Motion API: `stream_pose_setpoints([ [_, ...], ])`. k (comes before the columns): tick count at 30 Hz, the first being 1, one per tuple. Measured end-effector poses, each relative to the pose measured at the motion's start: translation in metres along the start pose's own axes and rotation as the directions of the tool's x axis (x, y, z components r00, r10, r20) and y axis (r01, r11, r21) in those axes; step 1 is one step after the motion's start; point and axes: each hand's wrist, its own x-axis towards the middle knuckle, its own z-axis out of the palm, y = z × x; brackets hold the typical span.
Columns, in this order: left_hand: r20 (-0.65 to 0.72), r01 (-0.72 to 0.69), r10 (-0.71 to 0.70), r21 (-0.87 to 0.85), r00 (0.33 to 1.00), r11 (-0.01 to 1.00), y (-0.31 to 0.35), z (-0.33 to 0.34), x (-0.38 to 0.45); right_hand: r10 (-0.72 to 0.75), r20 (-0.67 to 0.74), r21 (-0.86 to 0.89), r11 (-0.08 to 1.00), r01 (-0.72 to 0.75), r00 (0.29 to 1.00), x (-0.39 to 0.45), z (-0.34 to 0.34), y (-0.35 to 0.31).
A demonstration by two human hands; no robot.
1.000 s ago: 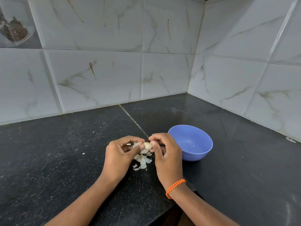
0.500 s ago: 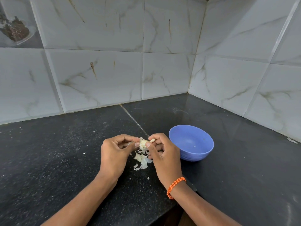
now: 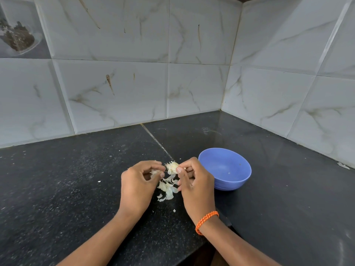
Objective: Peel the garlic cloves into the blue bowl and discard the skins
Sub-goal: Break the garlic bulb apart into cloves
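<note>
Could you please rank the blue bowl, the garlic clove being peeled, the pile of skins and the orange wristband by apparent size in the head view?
1. Round blue plastic bowl, clearly largest.
2. Pile of pale papery garlic skins and braided orange wristband: look alike, and the wristband is nearer the camera, so unranked.
3. Pale garlic clove, smallest.

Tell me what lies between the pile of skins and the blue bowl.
Head view: the right hand, gripping the garlic, lies between the pile of skins and the blue bowl.

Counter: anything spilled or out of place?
Only peeling litter: garlic skins lie loose on the black counter below the hands, with small flecks scattered around. The blue bowl sits upright, nearly empty.
</note>
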Motion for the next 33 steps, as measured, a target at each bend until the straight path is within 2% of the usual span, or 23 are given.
stream_pose_setpoints([
  [5,0.051,-0.050,0.050,0.004,0.997,0.999,-0.001,0.002,0.001,0.017,-0.026,-0.003,1.000,-0.017,1.000,0.001,0.000,0.003],
  [10,0.153,-0.008,0.034,-0.166,0.988,0.986,0.008,0.002,-0.001,0.025,0.018,0.017,1.000,-0.025,1.000,0.000,0.000,0.001],
  [18,0.162,0.057,-0.010,-0.289,0.987,0.955,0.003,0.003,0.001,-0.044,0.097,0.107,0.994,0.033,0.994,-0.002,-0.002,-0.005],
  [26,0.152,0.087,-0.026,-0.412,0.988,0.907,0.005,0.002,0.000,-0.005,0.148,0.255,0.966,-0.033,0.989,-0.002,-0.005,-0.012],
  [30,0.175,0.052,0.016,-0.382,0.984,0.923,0.004,0.003,0.000,0.035,0.140,0.243,0.968,-0.068,0.990,0.000,-0.004,-0.010],
  [33,0.205,-0.029,0.083,-0.257,0.975,0.966,0.005,0.003,-0.002,0.061,0.133,0.218,0.972,-0.089,0.989,0.002,-0.002,-0.009],
])
